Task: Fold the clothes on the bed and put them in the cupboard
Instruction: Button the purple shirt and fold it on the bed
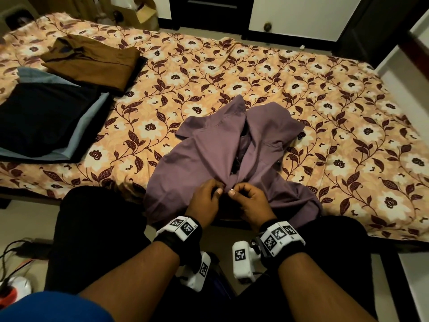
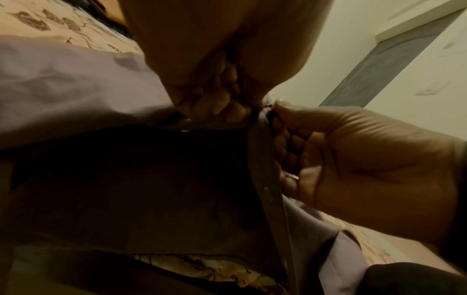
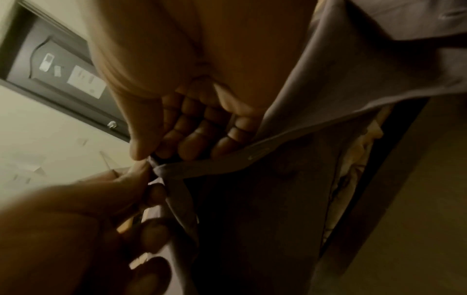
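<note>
A mauve button-up shirt (image 1: 209, 149) lies rumpled on the floral bed sheet (image 1: 325, 89), its hem hanging over the near edge. My left hand (image 1: 205, 199) and right hand (image 1: 251, 202) meet at the shirt's front placket, each pinching one edge between thumb and curled fingers. In the left wrist view the left hand (image 2: 217, 79) holds the placket (image 2: 262, 151) opposite the right hand (image 2: 353, 159). In the right wrist view the right hand's fingers (image 3: 202, 129) clamp the shirt's strip (image 3: 215, 165), with the left hand (image 3: 101, 209) below.
A folded brown shirt (image 1: 92, 63) and a stack of dark and blue folded clothes (image 1: 46, 122) sit at the bed's left. A cardboard box (image 1: 144, 12) and a dark cupboard (image 1: 209, 10) stand beyond the bed. Cables and a power strip (image 1: 14, 289) lie on the floor at left.
</note>
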The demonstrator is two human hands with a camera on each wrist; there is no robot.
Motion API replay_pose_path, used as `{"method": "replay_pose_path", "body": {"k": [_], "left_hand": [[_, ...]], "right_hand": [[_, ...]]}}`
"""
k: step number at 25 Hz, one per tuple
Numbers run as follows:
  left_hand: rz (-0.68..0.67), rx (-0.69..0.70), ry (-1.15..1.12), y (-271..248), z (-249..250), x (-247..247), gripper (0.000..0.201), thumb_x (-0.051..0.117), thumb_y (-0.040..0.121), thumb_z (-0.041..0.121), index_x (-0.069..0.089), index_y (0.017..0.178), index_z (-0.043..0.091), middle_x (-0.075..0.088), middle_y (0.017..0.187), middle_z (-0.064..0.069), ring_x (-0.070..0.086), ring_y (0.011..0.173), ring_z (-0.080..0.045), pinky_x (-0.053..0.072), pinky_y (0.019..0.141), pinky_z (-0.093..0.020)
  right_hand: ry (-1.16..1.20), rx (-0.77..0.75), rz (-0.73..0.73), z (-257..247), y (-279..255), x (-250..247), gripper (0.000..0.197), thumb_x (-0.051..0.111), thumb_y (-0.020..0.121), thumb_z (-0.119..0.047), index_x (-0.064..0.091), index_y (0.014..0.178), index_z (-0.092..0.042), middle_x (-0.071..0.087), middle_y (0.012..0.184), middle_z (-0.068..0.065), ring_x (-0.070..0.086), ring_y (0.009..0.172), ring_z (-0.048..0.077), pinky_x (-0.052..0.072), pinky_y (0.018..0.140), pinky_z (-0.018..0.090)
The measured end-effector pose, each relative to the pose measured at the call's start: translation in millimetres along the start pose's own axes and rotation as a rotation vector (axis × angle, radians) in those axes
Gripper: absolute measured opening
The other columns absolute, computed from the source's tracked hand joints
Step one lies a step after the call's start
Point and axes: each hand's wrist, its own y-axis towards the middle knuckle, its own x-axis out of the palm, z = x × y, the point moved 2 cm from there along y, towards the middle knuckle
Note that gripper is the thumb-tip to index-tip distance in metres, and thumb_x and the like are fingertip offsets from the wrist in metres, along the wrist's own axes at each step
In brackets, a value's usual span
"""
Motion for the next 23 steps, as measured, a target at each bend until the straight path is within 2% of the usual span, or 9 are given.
{"method": "replay_pose_path", "body": {"k": [2, 4, 6, 8, 11, 13, 16, 20, 23], "left_hand": [[-0.054, 0.05, 0.082, -1.5, -4.3, -0.7, 0.034, 0.06, 0.084, -0.001, 0.059, 0.117, 0.008, 0.059, 0.118, -0.011, 0.054, 0.109, -0.028, 0.043, 0.096, -0.04], [-0.059, -0.011, 0.326, 0.2, -6.2, -2.6, 0.053, 0.065, 0.081, 0.007, 0.054, 0.131, 0.021, 0.047, 0.133, -0.007, 0.045, 0.118, -0.03, 0.041, 0.099, -0.043], [-0.024, -0.027, 0.403, 5.4, -5.8, -5.0, 0.043, 0.068, 0.083, 0.016, 0.062, 0.125, 0.026, 0.048, 0.13, -0.006, 0.044, 0.117, -0.03, 0.042, 0.098, -0.043], [-0.021, 0.038, 0.253, 9.1, -4.3, -12.1, 0.026, 0.068, 0.084, 0.016, 0.071, 0.109, 0.016, 0.057, 0.112, -0.009, 0.053, 0.105, -0.031, 0.047, 0.093, -0.046], [0.082, 0.015, 0.037, 9.9, 4.0, -34.0, 0.018, 0.054, 0.091, 0.02, 0.066, 0.098, 0.007, 0.063, 0.096, -0.009, 0.059, 0.09, -0.026, 0.051, 0.085, -0.041], [0.046, -0.074, -0.122, 12.7, 18.4, -54.1, 0.011, 0.048, 0.099, 0.015, 0.058, 0.099, 0.011, 0.063, 0.088, -0.001, 0.058, 0.08, -0.016, 0.049, 0.074, -0.032], [-0.106, -0.027, -0.145, 21.7, 40.4, -89.2, 0.01, 0.051, 0.099, 0.014, 0.051, 0.1, 0.024, 0.059, 0.075, 0.011, 0.052, 0.061, -0.004, 0.042, 0.061, -0.024], [-0.489, 0.058, 0.115, 23.8, 57.7, -123.2, 0.035, 0.067, 0.085, 0.001, 0.051, 0.106, 0.023, 0.063, 0.103, 0.004, 0.066, 0.09, -0.013, 0.059, 0.073, -0.032], [-0.323, 0.082, 0.131, 21.8, 65.2, -134.6, 0.027, 0.071, 0.082, 0.0, 0.065, 0.086, 0.027, 0.068, 0.09, 0.007, 0.067, 0.083, -0.007, 0.056, 0.072, -0.028]], "right_hand": [[0.052, 0.001, -0.009, 0.2, -0.2, 0.4, 0.014, 0.061, 0.089, -0.005, 0.054, 0.078, -0.011, 0.055, 0.08, 0.014, 0.05, 0.082, 0.025, 0.044, 0.078, 0.038], [0.105, 0.002, -0.013, -2.2, -0.3, 3.2, 0.02, 0.076, 0.075, -0.029, 0.058, 0.075, -0.02, 0.054, 0.079, 0.013, 0.051, 0.078, 0.023, 0.045, 0.072, 0.034], [0.155, 0.003, 0.015, -2.5, 0.9, 1.7, 0.032, 0.084, 0.056, -0.044, 0.061, 0.071, -0.027, 0.056, 0.078, 0.012, 0.054, 0.075, 0.023, 0.046, 0.072, 0.035], [0.155, -0.011, 0.065, -6.2, 0.6, -2.1, 0.031, 0.082, 0.057, -0.045, 0.061, 0.072, -0.028, 0.055, 0.08, 0.012, 0.051, 0.078, 0.025, 0.044, 0.076, 0.039], [-0.062, -0.08, 0.113, -15.8, -0.2, -7.8, 0.01, 0.066, 0.086, -0.027, 0.057, 0.084, -0.026, 0.054, 0.08, 0.007, 0.049, 0.078, 0.024, 0.043, 0.07, 0.032], [-0.301, -0.109, 0.015, -21.6, -4.2, -10.8, 0.009, 0.063, 0.09, -0.018, 0.056, 0.088, -0.023, 0.058, 0.077, 0.0, 0.054, 0.073, 0.017, 0.046, 0.065, 0.028], [-0.65, -0.108, -0.066, -37.6, -10.7, -22.4, 0.011, 0.072, 0.083, -0.016, 0.061, 0.079, -0.016, 0.062, 0.072, -0.001, 0.057, 0.067, 0.012, 0.05, 0.067, 0.033], [-0.829, -0.172, 0.323, -71.6, -20.7, -59.3, 0.015, 0.076, 0.078, -0.024, 0.064, 0.074, -0.016, 0.066, 0.073, 0.0, 0.062, 0.074, 0.019, 0.052, 0.073, 0.036], [-0.853, -0.132, 0.343, -89.4, -31.3, -62.1, 0.013, 0.076, 0.076, -0.023, 0.065, 0.076, -0.016, 0.067, 0.079, 0.0, 0.063, 0.079, 0.017, 0.051, 0.077, 0.035]]}}
